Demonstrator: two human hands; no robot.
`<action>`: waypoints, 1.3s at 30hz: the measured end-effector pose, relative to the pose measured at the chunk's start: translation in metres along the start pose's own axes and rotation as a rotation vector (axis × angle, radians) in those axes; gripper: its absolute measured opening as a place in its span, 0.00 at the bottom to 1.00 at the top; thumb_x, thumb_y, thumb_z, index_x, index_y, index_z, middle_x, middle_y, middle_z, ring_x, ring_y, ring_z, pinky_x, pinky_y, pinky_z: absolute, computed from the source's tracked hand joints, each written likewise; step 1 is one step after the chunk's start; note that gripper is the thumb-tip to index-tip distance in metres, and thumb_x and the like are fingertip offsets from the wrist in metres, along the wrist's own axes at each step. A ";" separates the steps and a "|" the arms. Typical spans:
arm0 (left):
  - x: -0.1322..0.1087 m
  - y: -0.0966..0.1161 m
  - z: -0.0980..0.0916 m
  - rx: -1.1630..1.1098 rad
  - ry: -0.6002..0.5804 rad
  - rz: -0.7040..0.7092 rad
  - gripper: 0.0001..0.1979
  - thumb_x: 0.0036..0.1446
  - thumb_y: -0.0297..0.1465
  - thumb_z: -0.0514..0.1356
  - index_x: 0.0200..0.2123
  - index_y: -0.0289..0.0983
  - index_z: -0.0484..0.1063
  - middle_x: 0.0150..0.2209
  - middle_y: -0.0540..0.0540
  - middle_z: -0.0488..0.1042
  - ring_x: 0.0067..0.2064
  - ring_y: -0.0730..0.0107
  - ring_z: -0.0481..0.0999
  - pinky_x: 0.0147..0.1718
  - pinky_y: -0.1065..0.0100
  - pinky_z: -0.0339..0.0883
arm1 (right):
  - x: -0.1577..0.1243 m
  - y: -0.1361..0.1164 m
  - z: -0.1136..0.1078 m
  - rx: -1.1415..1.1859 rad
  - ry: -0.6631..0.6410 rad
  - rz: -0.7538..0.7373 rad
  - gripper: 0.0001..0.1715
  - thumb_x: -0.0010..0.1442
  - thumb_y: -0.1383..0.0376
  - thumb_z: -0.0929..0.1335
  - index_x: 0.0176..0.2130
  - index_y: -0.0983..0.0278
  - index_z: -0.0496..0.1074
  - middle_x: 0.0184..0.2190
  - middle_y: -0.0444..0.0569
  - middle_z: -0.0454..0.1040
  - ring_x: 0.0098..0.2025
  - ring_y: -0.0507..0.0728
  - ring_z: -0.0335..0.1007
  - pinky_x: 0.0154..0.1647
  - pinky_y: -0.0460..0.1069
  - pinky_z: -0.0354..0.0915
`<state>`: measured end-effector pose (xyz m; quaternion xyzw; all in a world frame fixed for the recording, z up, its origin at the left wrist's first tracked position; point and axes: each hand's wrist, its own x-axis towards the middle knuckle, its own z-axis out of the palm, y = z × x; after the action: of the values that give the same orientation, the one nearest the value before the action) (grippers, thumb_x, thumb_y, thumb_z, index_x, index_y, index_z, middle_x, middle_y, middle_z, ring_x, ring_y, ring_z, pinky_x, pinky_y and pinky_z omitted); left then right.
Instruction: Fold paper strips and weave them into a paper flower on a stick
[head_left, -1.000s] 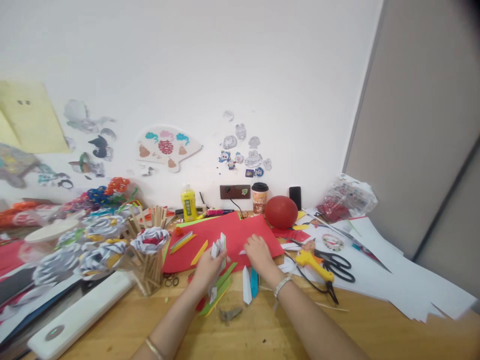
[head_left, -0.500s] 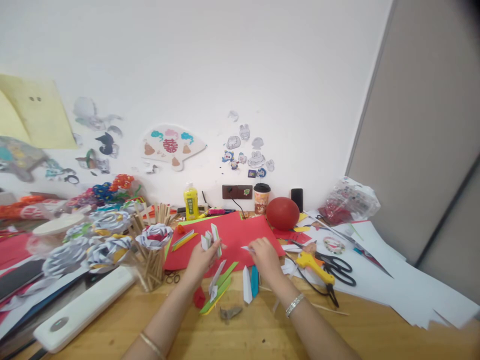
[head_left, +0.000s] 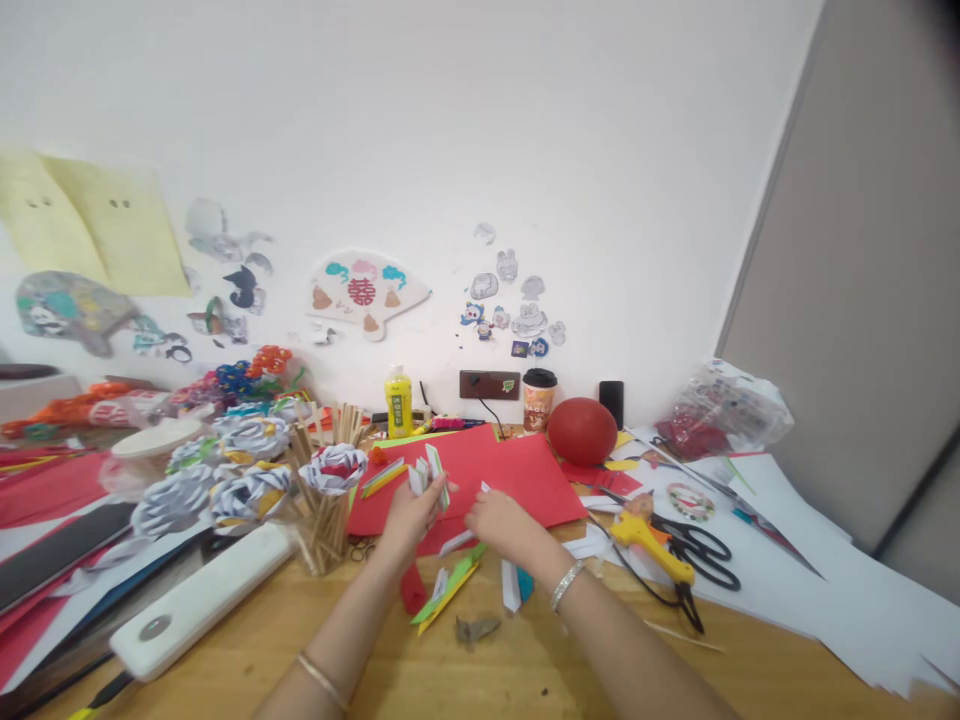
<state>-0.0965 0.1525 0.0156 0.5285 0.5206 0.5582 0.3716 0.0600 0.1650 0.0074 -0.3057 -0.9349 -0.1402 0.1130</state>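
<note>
My left hand [head_left: 409, 518] is closed on a small bundle of folded white paper pieces [head_left: 427, 474], held upright above the red paper sheet [head_left: 517, 470]. My right hand [head_left: 499, 520] is beside it, fingers pinched on a small white folded piece [head_left: 484, 489] that points toward the bundle. Below the hands, green and yellow paper strips [head_left: 446, 590] and a white and blue folded piece [head_left: 516, 586] lie on the wooden table [head_left: 525, 670]. A small red scrap [head_left: 412, 592] sits by my left wrist.
A yellow glue gun [head_left: 649, 535] and black scissors [head_left: 701, 550] lie at the right on white sheets [head_left: 825, 580]. Paper flowers on sticks [head_left: 330, 480], a white flat device [head_left: 199, 600], a yellow bottle [head_left: 398, 400], a cup [head_left: 538, 398] and a red ball [head_left: 582, 431] stand about.
My right hand has lifted off the red sheet with a small white piece and come left toward the bundle in my left hand. The view has shifted left.
</note>
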 end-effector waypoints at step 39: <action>-0.038 0.018 0.032 -0.176 -0.326 -0.025 0.20 0.46 0.47 0.56 0.20 0.37 0.56 0.09 0.60 0.51 0.13 0.82 0.49 0.14 0.75 0.44 | -0.031 -0.030 -0.028 0.685 0.689 0.469 0.16 0.57 0.69 0.60 0.42 0.60 0.72 0.36 0.50 0.65 0.41 0.56 0.60 0.42 0.52 0.59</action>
<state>-0.0568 0.1186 0.0222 0.5708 0.4094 0.5039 0.5027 0.0704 0.1159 0.0188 -0.3884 -0.7426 0.1098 0.5345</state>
